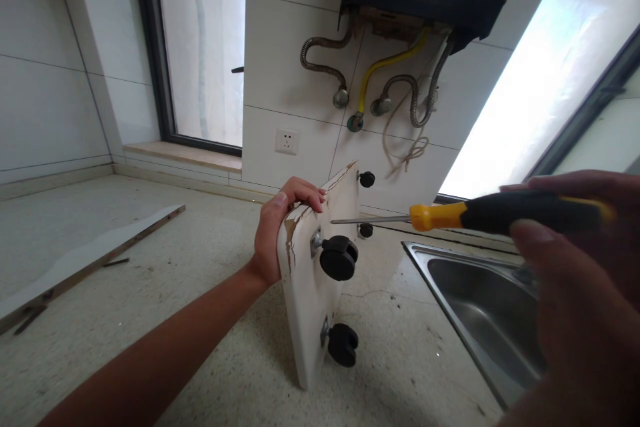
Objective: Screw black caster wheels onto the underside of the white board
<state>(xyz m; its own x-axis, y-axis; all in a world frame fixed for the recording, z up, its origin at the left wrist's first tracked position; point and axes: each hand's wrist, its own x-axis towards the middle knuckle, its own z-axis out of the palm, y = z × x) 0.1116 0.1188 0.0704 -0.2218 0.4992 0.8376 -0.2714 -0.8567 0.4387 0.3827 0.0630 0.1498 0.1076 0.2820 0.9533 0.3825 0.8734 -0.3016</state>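
Beside the sink's (425,257) near corner, I'm steadying the caster board (313,300).
My left hand (280,230) is clamping its top edge; my right hand (575,267) is gripping the screwdriver (470,213), all four casters (339,257) seemingly mounted.

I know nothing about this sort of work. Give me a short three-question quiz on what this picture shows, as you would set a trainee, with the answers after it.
1. True or false: the white wooden board with black caster wheels lies flat on the speckled stone countertop.
2. Which hand holds the yellow-and-black screwdriver?
A. left hand
B. right hand
C. neither
3. Fill in: right of the board there is a stainless steel ____.

Key
1. False: it stands on edge, gripped at its chipped top by the left hand.
2. B; its metal tip points at the board's wheel side.
3. sink
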